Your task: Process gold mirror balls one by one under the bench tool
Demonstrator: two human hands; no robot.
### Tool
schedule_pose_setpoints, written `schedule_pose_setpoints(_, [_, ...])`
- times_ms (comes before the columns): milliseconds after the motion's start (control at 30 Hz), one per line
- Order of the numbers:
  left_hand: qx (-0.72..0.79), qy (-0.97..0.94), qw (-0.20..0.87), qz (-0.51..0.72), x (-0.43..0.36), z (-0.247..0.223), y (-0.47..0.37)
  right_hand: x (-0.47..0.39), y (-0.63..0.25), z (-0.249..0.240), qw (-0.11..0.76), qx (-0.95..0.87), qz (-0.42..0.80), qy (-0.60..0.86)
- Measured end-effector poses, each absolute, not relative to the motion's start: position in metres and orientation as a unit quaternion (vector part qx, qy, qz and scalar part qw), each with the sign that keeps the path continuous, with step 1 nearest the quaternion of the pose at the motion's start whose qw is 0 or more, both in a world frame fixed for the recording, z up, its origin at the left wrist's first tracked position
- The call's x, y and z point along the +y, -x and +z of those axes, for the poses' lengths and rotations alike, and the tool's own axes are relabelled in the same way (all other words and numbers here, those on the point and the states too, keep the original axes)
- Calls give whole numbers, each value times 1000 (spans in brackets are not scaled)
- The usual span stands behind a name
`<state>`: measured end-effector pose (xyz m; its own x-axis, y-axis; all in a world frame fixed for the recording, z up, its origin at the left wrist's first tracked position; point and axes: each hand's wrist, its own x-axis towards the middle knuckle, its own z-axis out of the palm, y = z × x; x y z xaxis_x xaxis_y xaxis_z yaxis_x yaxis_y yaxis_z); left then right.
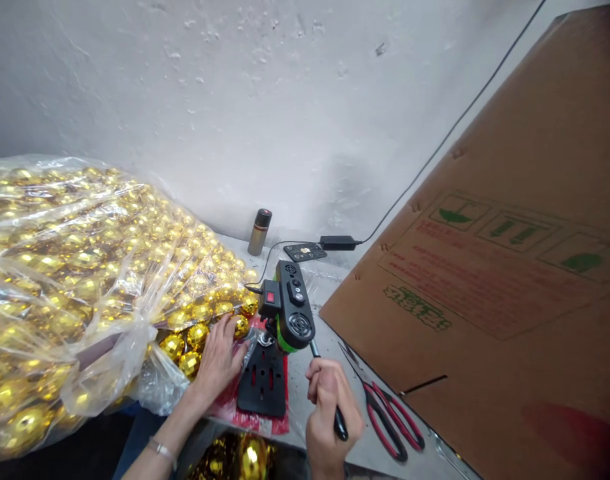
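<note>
Your left hand [219,357], lower centre-left of the frame, is the nearer one to the gold ball [241,326], which lies up and right at its fingertips; I cannot tell whether they grip it. Your right fist [329,400] clenches the handle [341,425], slanting down-right from the machine [295,303]. The ball is shiny, faceted.

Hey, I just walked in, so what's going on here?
Someone's left hand is at the gold balls by the mouth of a clear plastic bag. Their right hand grips a black-handled rod that runs up to a small black-and-green device. Red-handled scissors lie to the right, beside a large cardboard box.
</note>
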<state>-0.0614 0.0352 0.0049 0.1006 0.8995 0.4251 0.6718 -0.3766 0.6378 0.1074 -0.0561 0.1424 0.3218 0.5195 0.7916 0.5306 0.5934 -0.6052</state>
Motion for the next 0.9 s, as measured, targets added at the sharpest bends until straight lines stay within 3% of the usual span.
schedule_pose_setpoints(133, [563,-732,203,325,75,19,52,-57,-109,143,670,-597,-2,441])
schedule_pose_setpoints(233, [561,-720,228,339,76,30,55,-57,-110,146,664,-606,-2,437])
schedule_pose_setpoints(400, [562,-555,435,432,45,41,64,-54,-105,153,682,-586,8,438])
schedule_pose_setpoints(567, [532,-543,522,387,8,22,53,-49,-103,162,691,-568,14,447])
schedule_pose_setpoints(900, [528,-691,346,352,3,13,33,-55,-108,160,667,-599,21,442])
